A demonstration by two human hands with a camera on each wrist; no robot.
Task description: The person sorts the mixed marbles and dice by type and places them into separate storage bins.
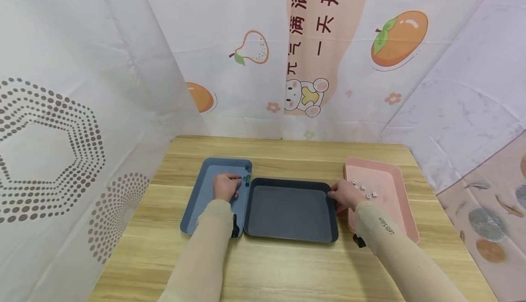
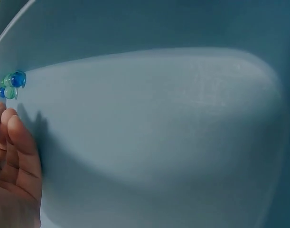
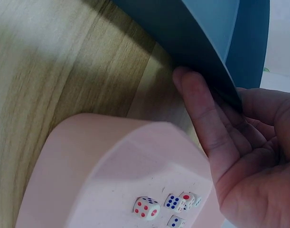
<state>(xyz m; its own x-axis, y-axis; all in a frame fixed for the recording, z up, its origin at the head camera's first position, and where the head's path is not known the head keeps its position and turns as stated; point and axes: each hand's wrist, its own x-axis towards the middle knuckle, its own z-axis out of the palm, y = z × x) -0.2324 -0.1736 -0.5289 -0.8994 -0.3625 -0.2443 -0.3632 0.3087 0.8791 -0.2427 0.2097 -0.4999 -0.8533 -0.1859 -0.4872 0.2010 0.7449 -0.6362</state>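
Observation:
My left hand (image 1: 226, 186) is over the blue tray (image 1: 192, 210), fingertips close to several blue and green glass marbles (image 1: 247, 178) along its right side. In the left wrist view the fingers (image 2: 22, 135) are bent beside the marbles (image 2: 12, 85); whether one is between the fingertips is hidden. With my right hand (image 1: 347, 194) I grip the right rim of the dark grey tray (image 1: 292, 215). The right wrist view has the thumb on one side of that tray's wall (image 3: 201, 52) and the fingers (image 3: 201, 104) on its outer side.
A pink tray (image 1: 396, 201) holding several white dice (image 1: 369, 196) stands at the right, partly under my right forearm. All three trays are on a wooden table (image 1: 287, 270). Behind it hangs a printed curtain (image 1: 246, 87).

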